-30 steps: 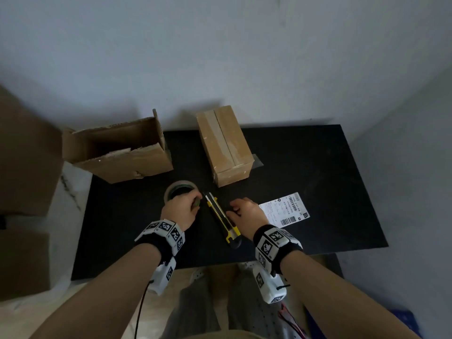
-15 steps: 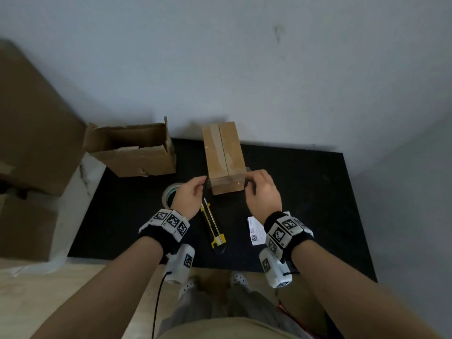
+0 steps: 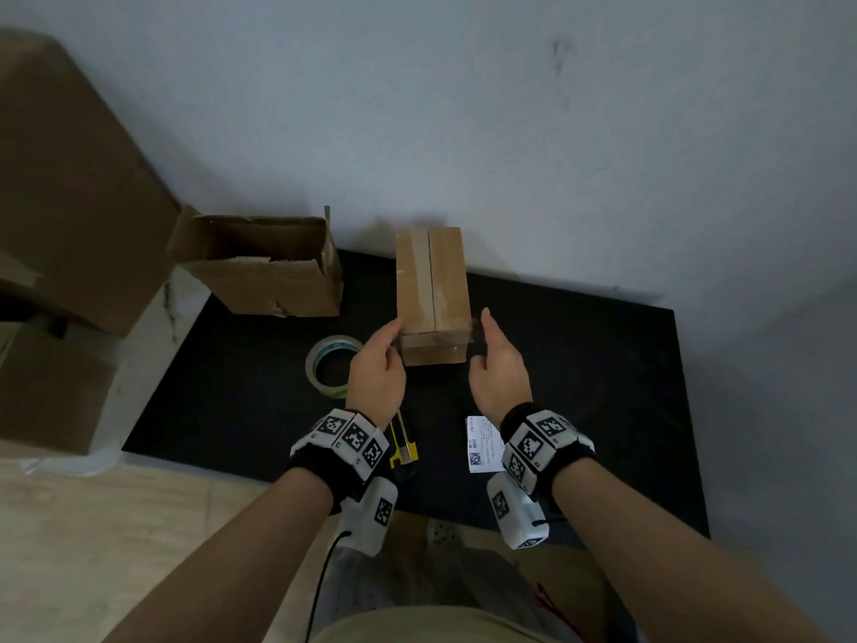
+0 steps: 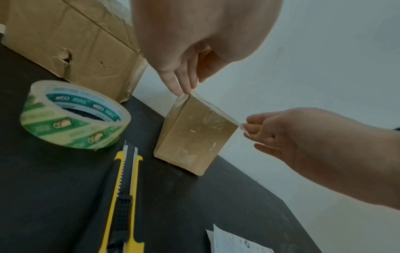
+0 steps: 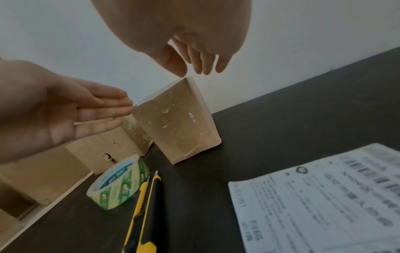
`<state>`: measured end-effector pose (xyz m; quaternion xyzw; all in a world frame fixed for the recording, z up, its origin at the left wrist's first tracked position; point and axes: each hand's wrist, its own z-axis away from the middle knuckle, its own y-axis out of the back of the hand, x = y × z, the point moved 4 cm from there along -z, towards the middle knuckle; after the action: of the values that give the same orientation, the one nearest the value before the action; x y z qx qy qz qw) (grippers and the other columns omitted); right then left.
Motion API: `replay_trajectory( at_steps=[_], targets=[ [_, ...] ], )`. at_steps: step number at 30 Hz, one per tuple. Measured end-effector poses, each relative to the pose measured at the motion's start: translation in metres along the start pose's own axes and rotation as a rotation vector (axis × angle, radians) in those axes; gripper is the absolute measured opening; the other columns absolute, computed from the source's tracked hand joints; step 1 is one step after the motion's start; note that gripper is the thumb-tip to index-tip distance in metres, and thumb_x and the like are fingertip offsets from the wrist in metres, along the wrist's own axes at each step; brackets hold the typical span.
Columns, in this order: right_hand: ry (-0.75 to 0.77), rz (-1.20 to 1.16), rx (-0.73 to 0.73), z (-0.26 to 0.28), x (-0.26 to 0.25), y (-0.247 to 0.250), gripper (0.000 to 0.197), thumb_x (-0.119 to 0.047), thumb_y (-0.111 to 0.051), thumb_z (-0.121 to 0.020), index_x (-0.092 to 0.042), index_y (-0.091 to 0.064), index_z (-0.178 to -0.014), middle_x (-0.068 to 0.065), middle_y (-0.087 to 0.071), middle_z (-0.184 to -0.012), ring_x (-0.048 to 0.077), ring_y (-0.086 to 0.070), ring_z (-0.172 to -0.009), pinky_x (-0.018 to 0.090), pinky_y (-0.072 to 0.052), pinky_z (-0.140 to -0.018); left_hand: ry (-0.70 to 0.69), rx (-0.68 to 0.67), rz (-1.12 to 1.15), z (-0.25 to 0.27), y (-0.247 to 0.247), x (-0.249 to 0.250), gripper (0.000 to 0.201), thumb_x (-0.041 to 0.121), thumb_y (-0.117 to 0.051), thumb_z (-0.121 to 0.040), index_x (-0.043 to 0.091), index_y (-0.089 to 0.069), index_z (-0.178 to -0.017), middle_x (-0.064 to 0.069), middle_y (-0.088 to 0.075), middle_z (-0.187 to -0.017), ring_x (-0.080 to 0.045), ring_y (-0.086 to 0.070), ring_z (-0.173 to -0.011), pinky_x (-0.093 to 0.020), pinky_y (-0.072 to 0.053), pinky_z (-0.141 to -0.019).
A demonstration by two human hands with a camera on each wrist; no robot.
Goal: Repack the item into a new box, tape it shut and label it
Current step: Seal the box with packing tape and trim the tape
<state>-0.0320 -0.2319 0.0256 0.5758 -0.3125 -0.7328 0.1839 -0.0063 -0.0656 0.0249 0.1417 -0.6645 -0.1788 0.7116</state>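
A small closed brown box (image 3: 431, 294) stands on the black table top (image 3: 579, 387) near the wall. A clear tape strip (image 3: 433, 338) runs across its near top edge. My left hand (image 3: 385, 350) is at the box's left corner, its straight fingers (image 5: 112, 102) pressing the strip's left end down. On the other side my right hand (image 3: 491, 350) pinches the strip's free right end (image 4: 243, 130), which stands off the box corner. The white shipping label (image 3: 482, 445) lies flat near my right wrist.
A green-printed tape roll (image 3: 331, 366) lies left of the box, and a yellow utility knife (image 3: 403, 445) lies under my left wrist. An open, torn cardboard box (image 3: 264, 266) stands at the back left. Larger cartons (image 3: 69, 178) are stacked off the table's left side.
Both hands left the knife and tape roll and went forward to the small box. They now hold a tape strip across its near end. The box was turned straight.
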Motion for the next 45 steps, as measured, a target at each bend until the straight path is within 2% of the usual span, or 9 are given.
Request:
replay_trajectory(
  at_steps=[5,9,13,16,20,30,37,41,45],
  targets=[
    [-0.086,-0.109,-0.127,0.003,0.006,-0.012,0.068,-0.006,-0.040,-0.093,-0.029,-0.009,-0.149,0.010,-0.056,-0.122,0.021,-0.059,-0.080,0.043,-0.054,-0.081,0.111,-0.057,0.201,-0.004,-0.011,-0.006,0.051,-0.003,-0.036,-0.095,0.015,-0.036,-0.142,-0.001,-0.044,-0.142,-0.009,-0.040,-0.130,-0.020,-0.031,-0.104],
    [-0.119,-0.166,-0.140,0.001,0.012,-0.013,0.072,-0.001,-0.039,-0.091,-0.029,-0.009,-0.150,0.011,-0.051,-0.130,0.023,-0.062,-0.087,0.038,-0.054,-0.084,0.189,-0.063,0.298,-0.008,-0.017,-0.016,0.052,-0.013,-0.036,-0.090,0.007,-0.040,-0.138,-0.008,-0.048,-0.140,-0.017,-0.044,-0.131,-0.028,-0.034,-0.109],
    [-0.127,-0.148,-0.184,-0.003,0.019,-0.007,0.065,0.003,-0.037,-0.092,-0.025,-0.022,-0.148,0.007,-0.042,-0.144,0.019,-0.049,-0.123,0.021,-0.037,-0.092,0.196,-0.106,0.175,-0.013,-0.013,-0.028,0.047,-0.006,-0.039,-0.094,0.008,-0.043,-0.138,-0.009,-0.051,-0.137,-0.019,-0.047,-0.128,-0.031,-0.036,-0.109],
    [-0.059,-0.067,-0.076,-0.013,0.021,0.012,0.053,-0.002,-0.040,-0.095,-0.025,-0.035,-0.142,0.004,-0.045,-0.142,0.015,-0.054,-0.116,0.016,-0.039,-0.086,0.100,-0.066,-0.053,-0.019,0.004,-0.030,0.046,0.001,-0.038,-0.096,0.019,-0.044,-0.138,-0.005,-0.050,-0.137,-0.015,-0.052,-0.120,-0.027,-0.041,-0.099],
    [0.248,0.134,-0.062,-0.033,0.010,0.023,0.046,-0.007,-0.052,-0.092,-0.022,-0.047,-0.135,0.001,-0.045,-0.143,0.015,-0.044,-0.130,0.032,-0.037,-0.108,-0.054,-0.155,-0.213,-0.030,0.015,-0.020,0.047,0.002,-0.044,-0.094,0.028,-0.049,-0.133,0.003,-0.039,-0.148,-0.014,-0.039,-0.133,-0.026,-0.033,-0.106],
    [0.379,0.172,-0.109,-0.051,0.014,0.017,0.036,-0.014,-0.062,-0.087,-0.018,-0.059,-0.123,0.003,-0.051,-0.136,0.016,-0.051,-0.121,0.027,-0.040,-0.103,-0.175,-0.167,-0.389,-0.043,0.008,-0.011,0.037,0.010,-0.061,-0.087,0.023,-0.060,-0.122,0.007,-0.044,-0.143,-0.010,-0.045,-0.127,-0.016,-0.025,-0.102],
    [0.320,0.099,-0.085,-0.050,0.017,0.012,0.042,-0.015,-0.068,-0.082,-0.016,-0.057,-0.123,0.000,-0.051,-0.130,0.013,-0.054,-0.111,0.031,-0.049,-0.096,-0.130,-0.082,-0.241,-0.040,0.000,-0.008,0.032,0.013,-0.066,-0.085,0.021,-0.065,-0.116,0.006,-0.050,-0.138,-0.007,-0.052,-0.120,-0.017,-0.036,-0.102],
    [0.362,0.120,-0.159,-0.048,0.018,0.013,0.045,-0.004,-0.062,-0.083,-0.015,-0.053,-0.126,-0.001,-0.046,-0.132,0.013,-0.052,-0.115,0.027,-0.047,-0.098,-0.114,-0.130,-0.223,-0.039,0.003,-0.013,0.041,-0.005,-0.056,-0.084,0.021,-0.066,-0.114,0.007,-0.048,-0.139,0.005,-0.050,-0.106,0.000,-0.040,-0.080],
    [0.364,0.094,-0.185,-0.053,0.014,0.020,0.035,-0.023,-0.057,-0.090,-0.016,-0.057,-0.124,-0.001,-0.051,-0.126,0.012,-0.053,-0.110,0.034,-0.048,-0.096,-0.100,-0.141,-0.184,-0.040,0.005,-0.009,0.027,0.012,-0.061,-0.087,0.021,-0.066,-0.112,0.005,-0.051,-0.137,-0.005,-0.057,-0.111,-0.016,-0.044,-0.091]
  ],
)
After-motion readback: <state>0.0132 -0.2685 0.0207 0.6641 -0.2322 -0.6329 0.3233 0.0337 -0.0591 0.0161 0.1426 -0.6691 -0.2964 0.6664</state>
